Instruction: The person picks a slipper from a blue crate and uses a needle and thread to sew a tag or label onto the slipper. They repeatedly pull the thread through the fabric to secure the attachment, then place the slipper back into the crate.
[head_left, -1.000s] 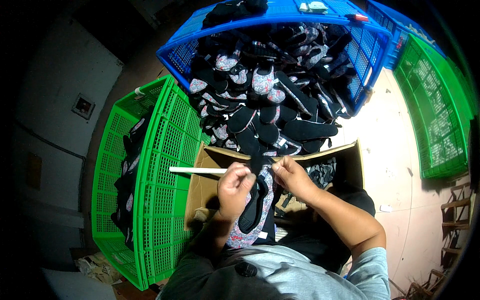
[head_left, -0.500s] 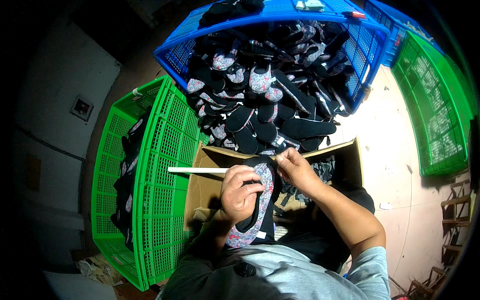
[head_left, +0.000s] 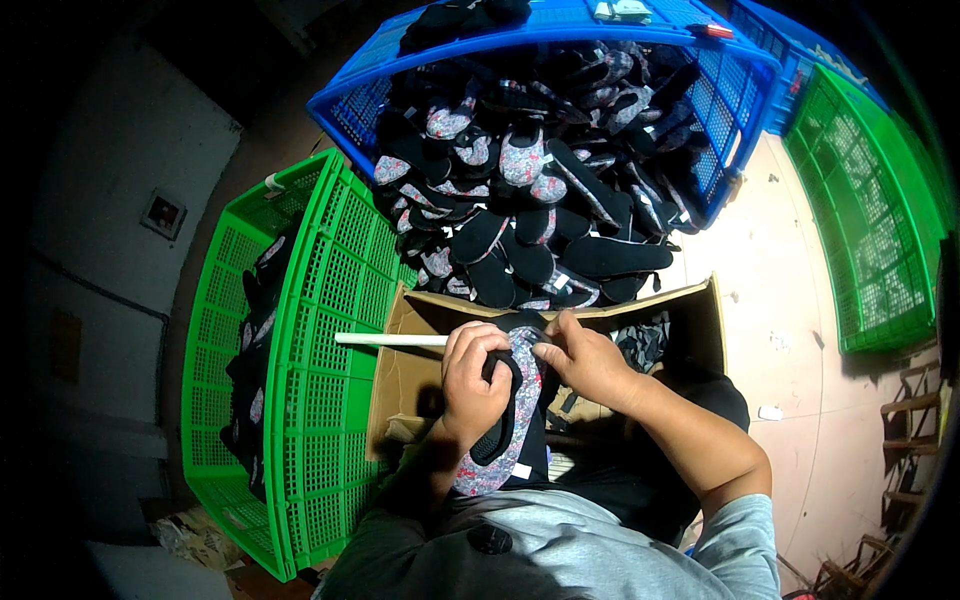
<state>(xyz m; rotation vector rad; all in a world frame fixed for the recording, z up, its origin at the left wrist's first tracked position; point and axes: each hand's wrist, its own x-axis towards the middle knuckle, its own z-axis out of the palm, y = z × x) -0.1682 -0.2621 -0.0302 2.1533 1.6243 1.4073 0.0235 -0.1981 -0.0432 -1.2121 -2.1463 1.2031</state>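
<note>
Firmly, the left hand's (head_left: 474, 382) grip clamps the side of the floral slipper (head_left: 522, 415), which lies before the grey shirt (head_left: 590, 530), far end toward the cardboard box (head_left: 392, 395). The right hand (head_left: 590, 362) brings its fingertips close to that end; whether they pinch anything cannot be told. A slack left grip could let it twist or drop; a stray knuckle could knock the white stick (head_left: 390, 340).

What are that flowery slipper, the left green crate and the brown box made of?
Slipper: probably matte fabric; soft, printed surface. Green crate: likely plastic, slightly glossy, with lattice walls. Box: apparently dull cardboard; thin brown walls.
</note>
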